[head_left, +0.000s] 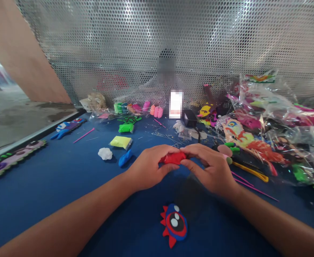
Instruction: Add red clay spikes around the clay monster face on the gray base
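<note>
A red packet of modelling clay (173, 158) is held up between both hands over the blue table. My left hand (150, 166) is closed around its left part, thumb below and fingers on top. At its right end my right hand (209, 164) pinches it with thumb and fingertips. Below the hands lies a clay figure (176, 223) in blue and red, with one big eye and red spikes. Left of my left hand sit a blue lump of clay (125, 158), a white lump (105, 154) and a yellow clay packet (121, 142).
Plastic bags with colourful clay pieces (253, 132) crowd the right side. Pink sticks (255, 188) and a yellow loop tool (250, 171) lie by my right wrist. A green packet (126, 128) and a black box (189, 118) stand farther back, before a perforated metal panel (105, 43).
</note>
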### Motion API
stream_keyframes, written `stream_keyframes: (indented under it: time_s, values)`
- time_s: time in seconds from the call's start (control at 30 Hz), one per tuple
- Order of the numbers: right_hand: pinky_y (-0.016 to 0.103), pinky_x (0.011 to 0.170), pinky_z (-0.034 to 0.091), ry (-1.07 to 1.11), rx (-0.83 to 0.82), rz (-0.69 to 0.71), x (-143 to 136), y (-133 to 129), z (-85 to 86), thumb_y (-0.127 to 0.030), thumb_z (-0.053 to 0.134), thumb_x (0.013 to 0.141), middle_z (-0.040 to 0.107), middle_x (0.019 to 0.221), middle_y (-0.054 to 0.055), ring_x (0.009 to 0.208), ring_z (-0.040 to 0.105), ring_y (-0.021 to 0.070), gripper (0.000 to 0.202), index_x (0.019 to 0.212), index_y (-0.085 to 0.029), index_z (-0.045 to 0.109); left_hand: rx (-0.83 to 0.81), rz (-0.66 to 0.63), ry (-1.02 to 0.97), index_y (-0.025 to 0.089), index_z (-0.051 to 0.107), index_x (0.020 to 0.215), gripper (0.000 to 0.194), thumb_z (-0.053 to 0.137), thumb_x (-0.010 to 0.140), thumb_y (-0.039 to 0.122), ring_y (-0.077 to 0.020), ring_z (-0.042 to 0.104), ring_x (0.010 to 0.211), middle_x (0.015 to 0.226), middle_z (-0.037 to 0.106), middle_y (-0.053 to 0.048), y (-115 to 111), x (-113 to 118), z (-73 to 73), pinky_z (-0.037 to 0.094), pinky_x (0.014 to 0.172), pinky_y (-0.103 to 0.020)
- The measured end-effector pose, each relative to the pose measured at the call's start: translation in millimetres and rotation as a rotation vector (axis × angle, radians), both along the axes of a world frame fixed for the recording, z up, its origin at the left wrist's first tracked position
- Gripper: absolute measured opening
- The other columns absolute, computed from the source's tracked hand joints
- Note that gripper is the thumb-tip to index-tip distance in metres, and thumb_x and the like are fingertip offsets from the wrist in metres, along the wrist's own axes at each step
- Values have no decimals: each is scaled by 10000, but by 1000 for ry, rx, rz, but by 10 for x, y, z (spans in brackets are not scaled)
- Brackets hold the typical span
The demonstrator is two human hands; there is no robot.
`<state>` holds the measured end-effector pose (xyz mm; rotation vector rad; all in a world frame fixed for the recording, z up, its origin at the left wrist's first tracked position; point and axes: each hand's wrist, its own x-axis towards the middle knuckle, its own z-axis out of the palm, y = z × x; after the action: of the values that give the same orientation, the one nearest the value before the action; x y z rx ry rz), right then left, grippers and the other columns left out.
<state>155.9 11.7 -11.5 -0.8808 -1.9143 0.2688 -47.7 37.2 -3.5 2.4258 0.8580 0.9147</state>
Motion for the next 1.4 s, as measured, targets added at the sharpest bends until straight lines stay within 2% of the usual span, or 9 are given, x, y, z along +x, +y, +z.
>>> stream_keyframes:
  time_s: [0.13,0.4,0.67,0.77,0.87,0.97,1.1,1.2,1.4]
  values:
    - [276,723,523,-54,5,-43,5,6,41,-166,628,860,714,826,23,769,662,152,68,891,-195,681,39,0,67,229,585,1107,241,619,874,282,-172,614,980,1055,666,-9,-13,-8,5,464,880,-307]
    - [264,630,431,-96,-223,-27,27,60,34,-241,503,935,615,737,5,678,558,135,155,824,-182,593,98,-36,102,244,591,1066,167,568,901,233,-156,604,944,1000,659,15,-44,5,25,451,822,-285]
    - [286,652,434,205,-267,-41,15,99,-39,-389,337,998,531,672,-10,643,551,136,323,764,-208,467,125,11,126,223,539,1061,160,538,903,239,-159,602,892,998,639,-7,-38,-15,33,455,768,-287]
    - [267,562,408,333,-254,-108,54,142,-5,-426,327,994,453,575,-29,547,511,119,427,636,-211,417,138,39,200,220,530,1056,165,535,891,217,-164,594,908,1031,617,-15,-5,-35,32,456,784,-297]
    - [264,524,388,286,-282,-165,83,166,-12,-448,394,970,465,525,-24,511,494,116,465,579,-202,444,113,70,362,222,544,1038,185,565,856,251,-172,598,819,1043,590,-27,28,-59,16,465,705,-306]
    - [264,560,425,197,-341,-135,71,156,-47,-419,547,907,569,580,-9,560,550,128,322,684,-188,564,111,125,503,226,574,1032,251,538,870,415,-206,600,779,960,592,-35,50,-71,-10,463,661,-337]
    - [268,631,477,162,-311,-60,22,119,-59,-304,696,810,663,758,17,709,621,154,119,802,-193,654,232,194,462,215,613,1056,302,445,932,433,-240,560,951,991,586,-57,58,-54,-24,446,845,-409]
    - [282,682,518,120,-260,-32,-2,91,-46,-244,662,835,693,823,30,772,653,163,72,873,-208,713,262,196,404,229,591,1135,278,465,936,377,-229,534,990,1067,577,-51,37,-27,-6,431,874,-402]
    - [307,731,585,177,-351,-23,-21,59,-74,-232,565,898,742,889,44,766,716,166,178,1025,-200,686,269,231,399,231,567,1176,291,508,916,348,-238,524,1030,1112,587,-39,29,-30,-6,413,906,-415]
